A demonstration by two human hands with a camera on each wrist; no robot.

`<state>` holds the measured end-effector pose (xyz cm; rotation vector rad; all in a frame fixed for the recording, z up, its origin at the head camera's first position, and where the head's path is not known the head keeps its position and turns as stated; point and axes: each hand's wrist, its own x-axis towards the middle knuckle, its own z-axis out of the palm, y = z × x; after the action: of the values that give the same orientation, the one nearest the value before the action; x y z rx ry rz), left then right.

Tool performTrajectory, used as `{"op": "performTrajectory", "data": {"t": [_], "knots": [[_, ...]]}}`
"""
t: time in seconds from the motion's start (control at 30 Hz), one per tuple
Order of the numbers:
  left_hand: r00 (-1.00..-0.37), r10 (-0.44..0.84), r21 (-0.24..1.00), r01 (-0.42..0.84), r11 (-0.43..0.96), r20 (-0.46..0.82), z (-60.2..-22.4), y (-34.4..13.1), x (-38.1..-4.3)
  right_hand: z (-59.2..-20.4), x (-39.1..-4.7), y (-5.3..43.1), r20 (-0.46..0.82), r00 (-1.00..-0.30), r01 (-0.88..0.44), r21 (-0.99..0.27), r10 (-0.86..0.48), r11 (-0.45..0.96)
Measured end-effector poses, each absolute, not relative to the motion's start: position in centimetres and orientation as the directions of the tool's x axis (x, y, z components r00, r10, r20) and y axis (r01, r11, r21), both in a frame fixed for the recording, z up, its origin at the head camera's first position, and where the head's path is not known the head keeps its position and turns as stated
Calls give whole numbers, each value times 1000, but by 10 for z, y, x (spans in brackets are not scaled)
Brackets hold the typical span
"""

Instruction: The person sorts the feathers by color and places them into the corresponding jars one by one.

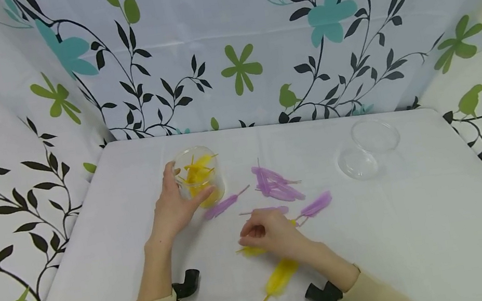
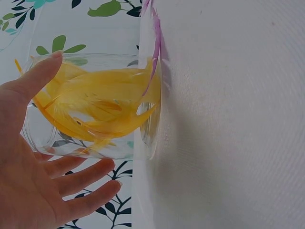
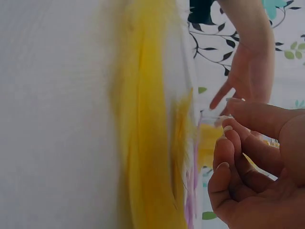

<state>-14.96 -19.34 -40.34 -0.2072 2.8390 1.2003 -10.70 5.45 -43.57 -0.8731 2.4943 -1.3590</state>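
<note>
My left hand (image 1: 175,203) holds a clear round jar (image 2: 95,153) standing on the table, thumb on one side and fingers on the other. Several yellow feathers (image 1: 199,170) lie inside, some quills poking above the rim. Near the middle of the table my right hand (image 1: 275,234) hovers low, its fingers bent and thumb close to the index finger; no held thing shows. Beneath and beside it lie yellow feathers (image 1: 281,277), one partly hidden by the hand. Several purple feathers (image 1: 275,184) are scattered beyond the right hand, with a single purple feather (image 1: 223,206) beside the jar.
At the back right are a clear round container (image 1: 358,163) and a clear ring-shaped rim or lid (image 1: 376,135), touching or overlapping. A white cloth covers the table (image 1: 423,227). Patterned curtains (image 1: 220,22) hang behind and at both sides.
</note>
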Motion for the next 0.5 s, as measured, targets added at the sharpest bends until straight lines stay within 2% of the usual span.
{"op": "performTrajectory", "data": {"t": [0.3,0.5], "knots": [[-991,-103,709,-135,692,-87,-406,-193,-150,-448,-104,45,44,-747,-482,-724,-664,494],[-992,-102,711,-127,692,-78,-406,-194,-150,-448,-104,43,32,-711,-521,-696,-703,495]]}}
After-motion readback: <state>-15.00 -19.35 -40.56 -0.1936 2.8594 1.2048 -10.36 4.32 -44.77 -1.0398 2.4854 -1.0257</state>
